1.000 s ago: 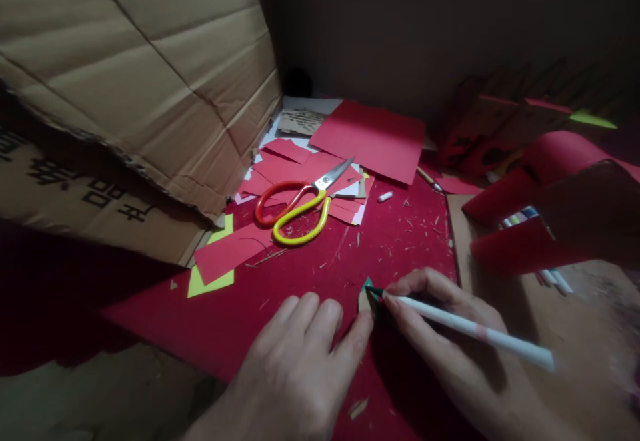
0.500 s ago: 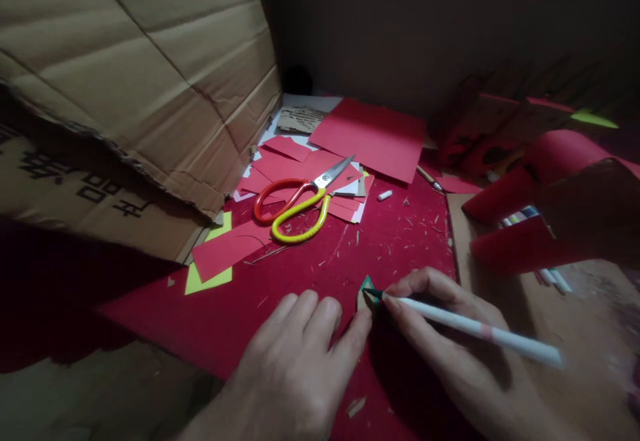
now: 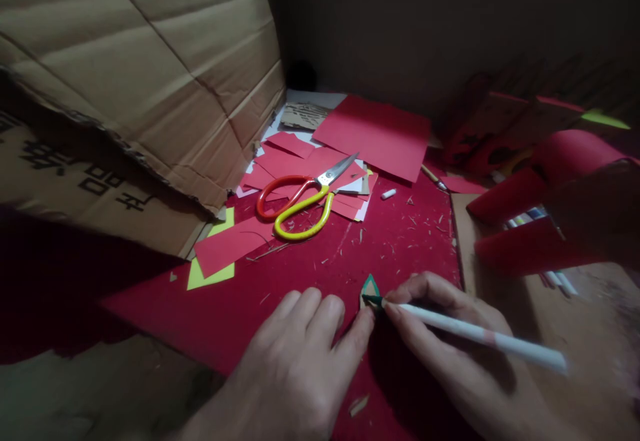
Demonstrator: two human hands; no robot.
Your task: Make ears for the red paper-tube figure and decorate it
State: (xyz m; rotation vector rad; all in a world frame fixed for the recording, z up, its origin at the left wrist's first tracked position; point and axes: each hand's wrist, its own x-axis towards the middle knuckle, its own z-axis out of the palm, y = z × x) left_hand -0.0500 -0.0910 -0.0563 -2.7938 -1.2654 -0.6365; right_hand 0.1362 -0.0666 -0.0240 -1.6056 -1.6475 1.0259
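Right grip (image 3: 445, 357) is clasping a green-tipped marker (image 3: 480, 335) against a cardboard piece (image 3: 370, 287); left grip (image 3: 300, 354), closure unclear, is touching it.

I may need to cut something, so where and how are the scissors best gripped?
Probably by the yellow loop, from the near side, where the left hand is: the scissors lie with their loops toward the near left and the blades pointing away to the right. The yellow loop lies nearest.
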